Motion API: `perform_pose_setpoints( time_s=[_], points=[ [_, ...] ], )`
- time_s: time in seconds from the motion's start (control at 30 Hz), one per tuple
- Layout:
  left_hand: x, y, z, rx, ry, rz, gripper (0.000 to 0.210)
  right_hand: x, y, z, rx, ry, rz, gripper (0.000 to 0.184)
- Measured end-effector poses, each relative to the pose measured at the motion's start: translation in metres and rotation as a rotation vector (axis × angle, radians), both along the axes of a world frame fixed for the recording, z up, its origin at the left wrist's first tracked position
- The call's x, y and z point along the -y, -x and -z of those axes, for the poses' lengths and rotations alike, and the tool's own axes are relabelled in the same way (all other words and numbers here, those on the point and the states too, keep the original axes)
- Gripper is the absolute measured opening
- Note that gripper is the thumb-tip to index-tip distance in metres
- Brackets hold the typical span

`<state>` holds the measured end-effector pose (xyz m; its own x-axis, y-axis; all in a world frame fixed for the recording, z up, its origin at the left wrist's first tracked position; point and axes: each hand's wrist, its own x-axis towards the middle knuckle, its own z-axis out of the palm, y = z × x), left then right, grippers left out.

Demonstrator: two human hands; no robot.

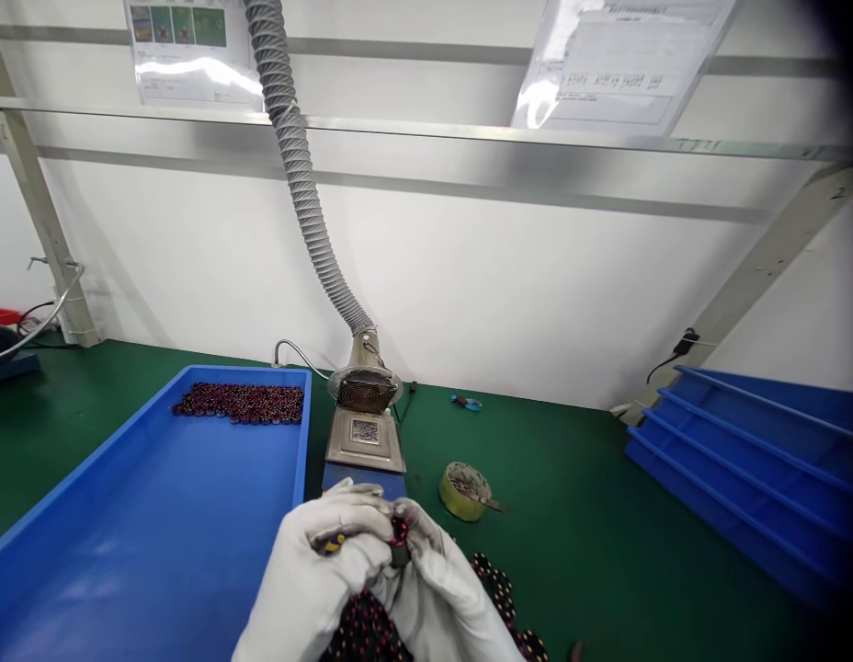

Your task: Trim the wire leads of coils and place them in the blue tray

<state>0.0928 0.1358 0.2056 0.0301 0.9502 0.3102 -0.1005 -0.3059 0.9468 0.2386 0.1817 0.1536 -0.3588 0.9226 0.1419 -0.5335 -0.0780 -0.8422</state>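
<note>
Left hand and right hand pinching a ring, I'm barely making out a yellow object, mostly hidden, pile cut off below.

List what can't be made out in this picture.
All in the head view:
Yellow item: mostly hidden by the left hand.
Red-and-black part: partly covered by the left hand and right hand.
Dark speckled pieces: cut off by the bottom edge.
Contents of the round container: too small.
Upper-right sheet: print too small, glare, top cut off.
</note>
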Motion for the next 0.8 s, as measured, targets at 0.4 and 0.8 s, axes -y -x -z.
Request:
perform_pose_setpoints(
  time_s=[0.4,0.8],
  points=[
    [0.004,0.013,-0.002,-0.038,0.079,-0.08,0.014,-0.001,-0.004,-0.005,0.062,-0.132,0.047,0.016],
    [0.006,0.018,0.009,0.029,0.086,-0.061,0.026,0.003,-0.004,0.0,-0.001,-0.053,0.017,0.027]
  ],
)
